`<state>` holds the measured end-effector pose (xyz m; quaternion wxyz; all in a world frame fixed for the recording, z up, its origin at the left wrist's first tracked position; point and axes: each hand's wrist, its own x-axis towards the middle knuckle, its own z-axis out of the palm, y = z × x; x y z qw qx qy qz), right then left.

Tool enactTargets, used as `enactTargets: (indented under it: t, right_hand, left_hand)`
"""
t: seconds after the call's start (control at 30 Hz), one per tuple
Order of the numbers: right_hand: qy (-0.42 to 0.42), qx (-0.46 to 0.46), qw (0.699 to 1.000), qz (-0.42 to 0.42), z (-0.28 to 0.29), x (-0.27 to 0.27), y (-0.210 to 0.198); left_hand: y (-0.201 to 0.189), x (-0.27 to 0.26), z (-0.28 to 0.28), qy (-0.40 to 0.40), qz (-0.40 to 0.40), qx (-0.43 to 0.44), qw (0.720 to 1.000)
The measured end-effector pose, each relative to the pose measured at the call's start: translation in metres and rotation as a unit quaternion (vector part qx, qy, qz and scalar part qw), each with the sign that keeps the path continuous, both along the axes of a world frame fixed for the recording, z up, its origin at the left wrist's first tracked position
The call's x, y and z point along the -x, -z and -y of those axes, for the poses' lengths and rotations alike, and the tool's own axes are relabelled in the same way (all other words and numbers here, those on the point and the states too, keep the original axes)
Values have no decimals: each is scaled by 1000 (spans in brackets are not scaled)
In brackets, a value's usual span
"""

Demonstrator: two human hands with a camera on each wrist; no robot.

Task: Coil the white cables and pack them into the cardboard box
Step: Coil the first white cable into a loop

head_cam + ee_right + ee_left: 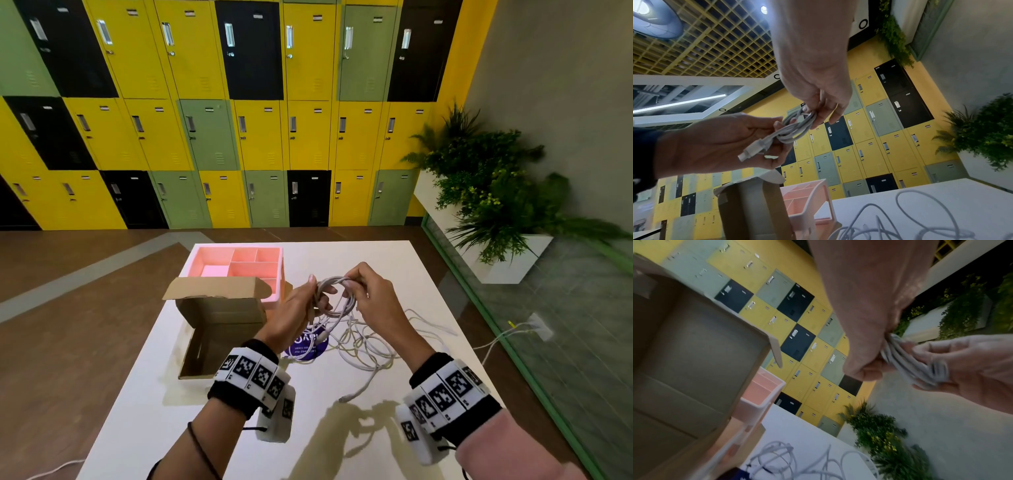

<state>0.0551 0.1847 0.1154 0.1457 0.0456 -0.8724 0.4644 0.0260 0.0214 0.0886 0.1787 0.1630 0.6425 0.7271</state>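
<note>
Left hand: fingers are being curled round one side of the coiled cable; a plug end is being pinned against the palm.
Right hand: the opposite side of the coil is being pinched between thumb and fingertips.
Coiled cable: several loops are being held in the air above the middle of the surface, between both hands.
Loose cables: a tangle is lying on the surface below the hands, toward the right edge; one strand is running off that edge to a wall socket.
Cardboard box: it is standing open at the left edge of the surface, lid raised, just beside the left hand; contents cannot be told.
Pink tray: it is standing at the far edge, touching the box.
Risk, coil: loops are judged likely to spring apart if either grip is relaxed before the end is tucked.
Risk, snag: a hanging strand could catch in the tangle.
Open room: bare surface is lying near the front edge; the path to the box is short and unobstructed.
</note>
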Motion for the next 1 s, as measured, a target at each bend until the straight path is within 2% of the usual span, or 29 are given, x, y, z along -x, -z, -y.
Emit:
enactTargets:
  t: [0.13,0.2,0.3,0.4,0.57,0.67,0.8,0.87,1.0]
  right_hand:
    - [-4,-71,997,-20,-5,2,-5]
    - [-9,-88,996,-22,-6,2,-7]
    - [-12,-70,997,-22,-7,2,-9]
    - [2,-12,1000,-6,-6,2,-6]
    - [27,70,995,72,-6,1,1]
    - [47,167,978,119,-4,0,3]
    - [47,291,940,174,-1,0,1]
    - [50,289,941,171,2,1,1]
    - [77,212,963,147,6,2,2]
  left_hand:
    - [-7,2,13,32,-60,111,992]
    - [-11,3,18,49,-81,132,987]
    - [-15,2,21,45,-63,111,991]
    - [-12,2,17,-6,-75,103,992]
    - [-8,0,8,-55,-67,51,995]
    - [-5,0,3,-77,-58,28,995]
    - [4,-1,-4,-139,-43,14,989]
    - [5,-5,-9,-160,-41,3,986]
    - [8,-10,-13,-167,-43,-11,985]
